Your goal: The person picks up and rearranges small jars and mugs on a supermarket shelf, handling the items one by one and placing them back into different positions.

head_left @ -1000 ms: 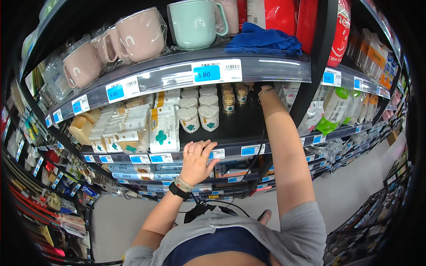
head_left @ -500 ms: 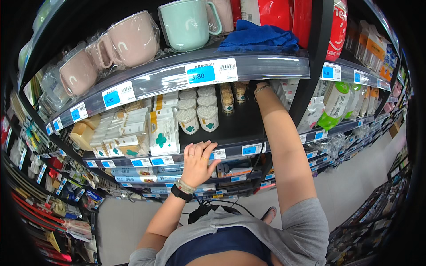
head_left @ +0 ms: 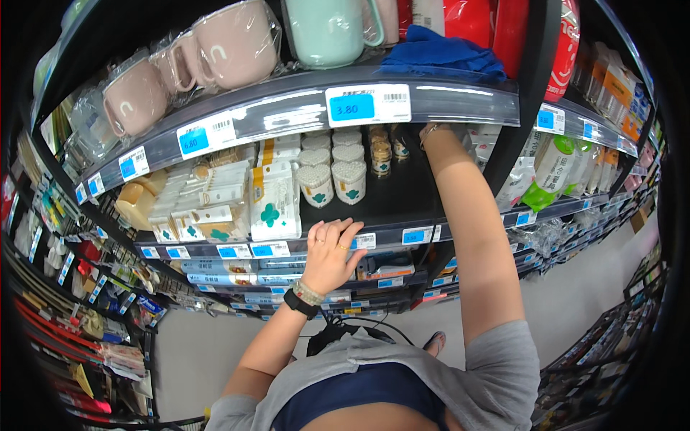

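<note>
My left hand [head_left: 330, 253] rests on the front edge of the middle shelf [head_left: 392, 208], fingers apart and holding nothing. Deep into that shelf reaches my right arm; only the wrist end of my right hand [head_left: 434, 131], with a bracelet, shows below the upper shelf's lip. Its fingers are hidden, so what they touch cannot be seen. Nearest to it are small clear jars of tan sticks [head_left: 380, 156], probably toothpicks. Left of those stand several white tubs of cotton swabs [head_left: 350, 179], in rows, and white packets with a green clover mark [head_left: 275, 205].
Overhead, the upper shelf's clear label strip [head_left: 460, 104] juts out, with wrapped pink mugs [head_left: 233, 47], a mint mug [head_left: 323, 32] and a crumpled blue cloth [head_left: 442, 57] above it. A black upright [head_left: 528, 79] stands right of my arm. A dark cable [head_left: 429, 266] hangs below.
The view has shifted slightly, so the shelves appear lower and further right. My left hand stays on the shelf edge, and my right arm remains stretched inside.
</note>
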Motion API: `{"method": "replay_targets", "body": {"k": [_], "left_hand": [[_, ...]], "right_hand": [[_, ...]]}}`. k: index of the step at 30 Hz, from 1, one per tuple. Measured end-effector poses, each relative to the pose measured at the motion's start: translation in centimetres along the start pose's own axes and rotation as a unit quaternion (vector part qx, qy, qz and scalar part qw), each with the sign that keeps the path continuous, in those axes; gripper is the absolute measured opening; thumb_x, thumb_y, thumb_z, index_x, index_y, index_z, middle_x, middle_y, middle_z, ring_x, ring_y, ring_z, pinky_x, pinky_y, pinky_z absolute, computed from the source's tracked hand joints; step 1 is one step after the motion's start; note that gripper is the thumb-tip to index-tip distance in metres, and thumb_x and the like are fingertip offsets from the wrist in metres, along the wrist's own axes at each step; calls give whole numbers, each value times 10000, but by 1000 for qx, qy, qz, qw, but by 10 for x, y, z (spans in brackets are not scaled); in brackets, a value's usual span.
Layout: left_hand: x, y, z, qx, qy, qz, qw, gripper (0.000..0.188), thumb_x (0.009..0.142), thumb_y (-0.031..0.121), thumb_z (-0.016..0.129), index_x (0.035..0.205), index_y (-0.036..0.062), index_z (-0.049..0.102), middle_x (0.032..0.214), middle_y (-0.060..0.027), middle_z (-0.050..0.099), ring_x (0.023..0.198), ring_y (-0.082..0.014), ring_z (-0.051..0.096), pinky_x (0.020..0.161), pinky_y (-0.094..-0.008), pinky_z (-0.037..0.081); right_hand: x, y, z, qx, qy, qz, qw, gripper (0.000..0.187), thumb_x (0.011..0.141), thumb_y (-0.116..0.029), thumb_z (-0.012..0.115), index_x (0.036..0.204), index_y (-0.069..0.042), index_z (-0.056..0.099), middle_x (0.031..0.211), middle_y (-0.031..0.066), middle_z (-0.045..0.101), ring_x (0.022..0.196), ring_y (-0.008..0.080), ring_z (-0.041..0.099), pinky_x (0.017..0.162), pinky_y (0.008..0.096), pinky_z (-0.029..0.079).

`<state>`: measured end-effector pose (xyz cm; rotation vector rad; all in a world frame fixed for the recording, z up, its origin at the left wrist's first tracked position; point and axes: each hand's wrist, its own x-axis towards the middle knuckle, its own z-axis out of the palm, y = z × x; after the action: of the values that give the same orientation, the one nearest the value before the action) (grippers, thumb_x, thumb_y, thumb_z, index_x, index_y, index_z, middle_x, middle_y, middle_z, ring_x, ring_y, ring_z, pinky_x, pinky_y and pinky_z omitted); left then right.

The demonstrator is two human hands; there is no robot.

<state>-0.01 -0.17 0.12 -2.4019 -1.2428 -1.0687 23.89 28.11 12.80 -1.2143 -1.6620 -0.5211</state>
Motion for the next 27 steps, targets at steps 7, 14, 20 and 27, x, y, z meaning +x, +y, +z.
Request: {"method": "replay_targets", "body": {"k": [7,14,20,27], "left_hand": [[-1,0,3,-26,18,0,999,554,824,277,778,1319,121,584,1266,-87,592,1178,-291,538,1084,-496,341],[-3,-4,7,-40,24,3,999,546,844,291,752,1335,128,578,1265,-77,590,1171,-273,540,1068,-465,349],[-4,-7,9,-35,40,11,999,560,841,302,742,1346,135,566,1264,-68,588,1161,-268,532,1049,-448,364],[-3,-6,11,-47,46,12,998,557,828,284,749,1336,131,576,1252,-67,594,1158,-269,536,1058,-450,366]], "right_hand": [[13,-42,20,-65,-113,-57,990,365,911,-351,636,1101,-46,702,1003,196,722,938,366,688,819,472,548],[15,-58,47,-113,-172,-72,976,369,911,-355,638,1104,-47,702,1003,195,723,938,365,688,818,471,548],[16,-61,52,-121,-167,-80,975,372,911,-359,640,1106,-48,702,1004,194,723,939,364,689,818,471,548],[16,-40,22,-86,-76,-140,983,376,910,-363,642,1109,-49,701,1005,194,723,940,363,689,818,470,548]]}}
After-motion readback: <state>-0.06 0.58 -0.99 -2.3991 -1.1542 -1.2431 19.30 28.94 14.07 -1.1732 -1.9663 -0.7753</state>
